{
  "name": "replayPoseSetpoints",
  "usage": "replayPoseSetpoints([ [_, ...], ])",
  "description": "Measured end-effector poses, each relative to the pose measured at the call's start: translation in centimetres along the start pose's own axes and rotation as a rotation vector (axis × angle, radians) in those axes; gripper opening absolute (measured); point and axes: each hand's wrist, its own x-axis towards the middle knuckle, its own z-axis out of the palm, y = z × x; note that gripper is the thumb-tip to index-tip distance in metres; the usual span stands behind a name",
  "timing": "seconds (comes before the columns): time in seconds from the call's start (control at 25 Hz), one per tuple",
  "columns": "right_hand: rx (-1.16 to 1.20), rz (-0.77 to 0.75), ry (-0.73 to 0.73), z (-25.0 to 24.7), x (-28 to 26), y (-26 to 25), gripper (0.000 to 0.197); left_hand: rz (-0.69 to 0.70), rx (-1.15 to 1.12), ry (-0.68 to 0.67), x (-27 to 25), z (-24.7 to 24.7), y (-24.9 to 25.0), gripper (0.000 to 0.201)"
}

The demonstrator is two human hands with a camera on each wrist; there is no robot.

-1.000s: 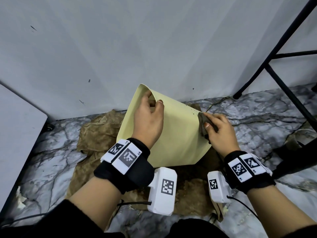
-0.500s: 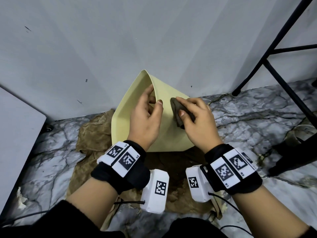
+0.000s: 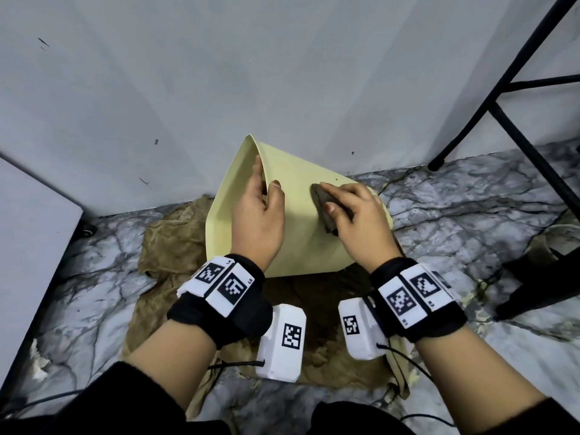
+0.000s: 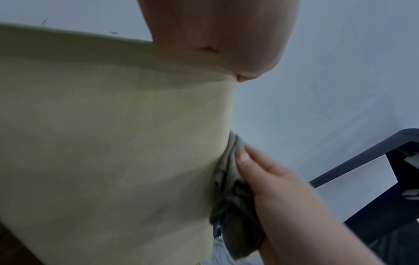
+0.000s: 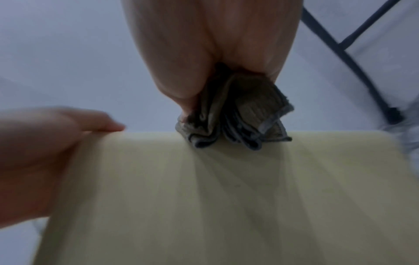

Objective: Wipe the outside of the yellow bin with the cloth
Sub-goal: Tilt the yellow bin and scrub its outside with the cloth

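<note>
Cloth [image 3: 324,208] slid back right across bin [image 3: 301,243] side, right hand [image 3: 361,227] clutching it; left hand [image 3: 259,224] pinching rim. Wiping mid-stroke, more sides probably left.

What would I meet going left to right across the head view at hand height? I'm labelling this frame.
White panel → brown floor cloth → left hand on the yellow bin → grey cloth → right hand → black frame.

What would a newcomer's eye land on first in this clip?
The tilted yellow bin at centre, lying over a brown rag on the marble floor. The left hand grips its rim while the right hand presses a dark cloth to its outer wall.
</note>
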Motion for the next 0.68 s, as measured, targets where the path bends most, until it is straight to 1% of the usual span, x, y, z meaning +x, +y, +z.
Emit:
replayPoseSetpoints([
  [0.24,-0.048,0.242,-0.018,-2.2,0.9,7.1,0.034,-0.003,0.051,0.013,0.4,-0.3,-0.5,0.047],
  [0.36,-0.043,0.354,-0.035,-3.2,1.1,8.7,0.034,0.009,0.065,-0.003,0.4,-0.3,-0.2,0.047],
  [0.44,-0.048,0.394,-0.040,-3.5,1.3,8.8,0.034,0.012,0.085,-0.018,0.4,-0.2,-0.1,0.047],
  [0.52,-0.079,0.367,-0.046,-3.3,1.3,7.6,0.034,0.005,0.087,-0.016,0.3,-0.2,0.0,0.046],
  [0.56,-0.088,0.314,-0.046,-3.0,1.3,6.5,0.034,0.003,0.084,-0.014,0.2,-0.2,0.0,0.046],
  [0.68,-0.040,0.080,-0.045,-1.4,1.2,1.5,0.035,0.002,0.080,-0.013,0.0,-0.1,0.1,0.045],
])
